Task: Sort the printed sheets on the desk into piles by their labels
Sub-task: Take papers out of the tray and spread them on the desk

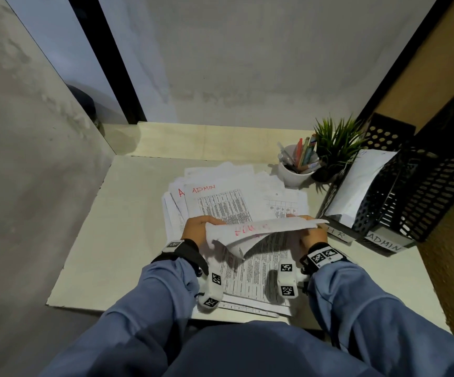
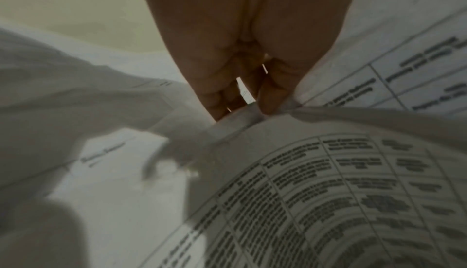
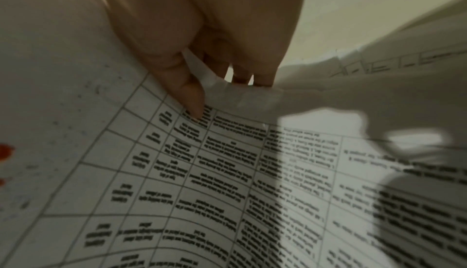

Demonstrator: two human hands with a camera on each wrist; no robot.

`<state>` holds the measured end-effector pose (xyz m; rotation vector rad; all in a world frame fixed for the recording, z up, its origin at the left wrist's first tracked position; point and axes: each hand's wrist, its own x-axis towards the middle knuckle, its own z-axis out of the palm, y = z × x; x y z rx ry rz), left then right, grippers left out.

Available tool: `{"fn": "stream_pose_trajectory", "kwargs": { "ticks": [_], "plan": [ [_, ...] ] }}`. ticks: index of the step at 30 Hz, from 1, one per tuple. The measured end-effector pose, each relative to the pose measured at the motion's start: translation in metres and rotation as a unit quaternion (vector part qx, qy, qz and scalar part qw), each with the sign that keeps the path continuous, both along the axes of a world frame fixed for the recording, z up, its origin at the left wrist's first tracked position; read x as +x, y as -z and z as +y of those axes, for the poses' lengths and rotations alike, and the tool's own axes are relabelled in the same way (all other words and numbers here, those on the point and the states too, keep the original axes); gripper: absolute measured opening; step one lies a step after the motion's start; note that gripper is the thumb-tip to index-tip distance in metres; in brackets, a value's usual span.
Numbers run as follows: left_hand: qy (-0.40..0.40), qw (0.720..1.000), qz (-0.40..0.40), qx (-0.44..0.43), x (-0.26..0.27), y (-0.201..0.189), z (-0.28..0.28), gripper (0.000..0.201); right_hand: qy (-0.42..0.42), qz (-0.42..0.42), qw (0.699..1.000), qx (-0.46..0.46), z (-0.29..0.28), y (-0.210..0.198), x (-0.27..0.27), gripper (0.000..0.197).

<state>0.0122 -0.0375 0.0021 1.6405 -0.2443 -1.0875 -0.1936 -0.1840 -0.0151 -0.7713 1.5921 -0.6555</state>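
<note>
while our left hand (image 1: 196, 227) and right hand (image 1: 310, 232) pinch opposite edges of a curled sheet (image 1: 263, 230), it hangs just above the paper pile (image 1: 220, 202) mid-desk. the black trays (image 1: 399, 191) stand at the right.

Two file trays (image 1: 399, 186); one pen cup (image 1: 296, 172), one plant (image 1: 334, 145)

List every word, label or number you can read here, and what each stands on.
"ADMIN", red: top sheet of the pile.
"A", red, rest covered: sheet beneath.
"ADMIN": right black tray's label.
"H R": left tray's label.
Red writing on the held sheet: blurred.
Table print, wrist codes: unreadable.
</note>
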Motion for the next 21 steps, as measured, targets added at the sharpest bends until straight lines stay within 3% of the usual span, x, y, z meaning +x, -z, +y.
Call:
{"fn": "stream_pose_trajectory", "kwargs": {
  "ticks": [3,4,5,6,9,10,12,13,17,21],
  "plan": [
    [0.023,0.999,0.017,0.019,-0.005,-0.001,0.0,0.037,0.008,0.046,0.999,-0.025,0.009,0.005,0.019,0.037],
    [0.021,0.999,0.011,0.028,-0.005,0.002,0.001,0.039,0.005,0.034,0.999,-0.033,0.009,0.006,0.02,0.028],
    [0.015,0.999,-0.007,0.041,-0.004,0.004,0.0,0.044,-0.003,-0.035,0.999,-0.034,0.01,0.005,0.023,0.026],
    [0.007,0.997,-0.042,0.058,-0.002,0.007,0.001,0.048,-0.029,-0.088,0.995,-0.04,0.008,0.004,0.019,0.029],
    [-0.036,0.962,-0.207,0.175,0.011,0.009,0.007,0.037,-0.047,-0.01,0.999,-0.017,0.005,-0.002,0.01,0.032],
    [-0.052,0.951,-0.221,0.21,0.015,0.009,0.009,0.031,-0.065,-0.021,0.998,-0.007,0.009,-0.005,0.015,0.031],
    [-0.068,0.946,-0.2,0.247,0.019,0.014,0.011,0.036,-0.126,0.025,0.991,-0.022,0.011,-0.005,0.009,0.02],
    [-0.07,0.948,-0.186,0.248,0.018,0.014,0.012,0.039,-0.127,0.004,0.992,-0.021,0.008,0.001,0.006,0.017],
    [-0.054,0.954,-0.174,0.236,0.012,0.017,0.011,0.038,-0.173,0.053,0.983,-0.023,0.01,0.001,0.006,0.028],
    [-0.051,0.956,-0.185,0.22,0.011,0.018,0.013,0.03,-0.187,0.032,0.981,-0.04,0.019,0.0,0.008,0.032]
  ]
}}
